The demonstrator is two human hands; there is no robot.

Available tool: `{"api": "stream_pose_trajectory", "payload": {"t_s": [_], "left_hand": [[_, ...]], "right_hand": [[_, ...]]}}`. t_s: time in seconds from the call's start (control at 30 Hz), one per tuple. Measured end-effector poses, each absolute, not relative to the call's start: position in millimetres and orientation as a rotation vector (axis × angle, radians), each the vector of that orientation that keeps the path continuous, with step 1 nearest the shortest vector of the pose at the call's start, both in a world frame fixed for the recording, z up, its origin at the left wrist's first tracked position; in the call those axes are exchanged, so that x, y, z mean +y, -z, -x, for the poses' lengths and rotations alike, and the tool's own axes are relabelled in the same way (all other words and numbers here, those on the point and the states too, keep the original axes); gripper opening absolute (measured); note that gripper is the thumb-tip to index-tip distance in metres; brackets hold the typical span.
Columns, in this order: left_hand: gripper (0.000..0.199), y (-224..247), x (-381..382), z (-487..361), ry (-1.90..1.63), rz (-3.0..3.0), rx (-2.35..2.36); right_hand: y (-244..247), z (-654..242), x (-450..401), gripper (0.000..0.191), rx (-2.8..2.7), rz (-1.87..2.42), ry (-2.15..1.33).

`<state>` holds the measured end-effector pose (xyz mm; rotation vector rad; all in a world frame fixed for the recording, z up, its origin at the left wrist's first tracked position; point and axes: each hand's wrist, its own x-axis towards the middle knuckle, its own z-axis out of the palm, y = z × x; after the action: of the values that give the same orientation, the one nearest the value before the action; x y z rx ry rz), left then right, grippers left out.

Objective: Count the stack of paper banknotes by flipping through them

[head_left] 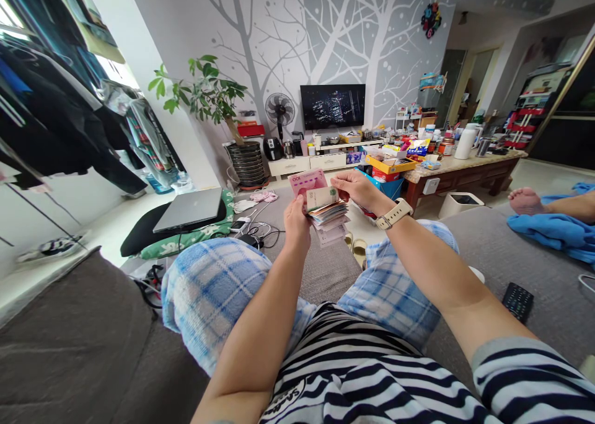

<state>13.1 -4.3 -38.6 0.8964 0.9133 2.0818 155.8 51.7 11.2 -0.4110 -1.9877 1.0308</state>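
This is a living room in someone's home. A soft gray couch (74, 343) faces a TV (332, 106) on a low white TV stand (288, 167). Big trees are painted on the wall (297, 39). A potted plant (204, 89) and a fan (279, 109) stand nearby, and clothes (56, 101) hang at the left.

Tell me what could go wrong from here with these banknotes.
The fanned banknotes are held mostly by the left hand, and the lower notes hang loose, so some might slip. The right hand seems to give little support underneath. Dropped notes could land by the slippers.
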Motion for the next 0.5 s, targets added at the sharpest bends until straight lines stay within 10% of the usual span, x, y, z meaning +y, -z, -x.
{"api": "stream_pose_trajectory", "payload": {"t_s": [0.5], "left_hand": [[0.02,51,5,-9,-1.995,-0.966,0.722]], "right_hand": [[-7,-156,63,0.036,-1.946,0.674,-0.759]]}}
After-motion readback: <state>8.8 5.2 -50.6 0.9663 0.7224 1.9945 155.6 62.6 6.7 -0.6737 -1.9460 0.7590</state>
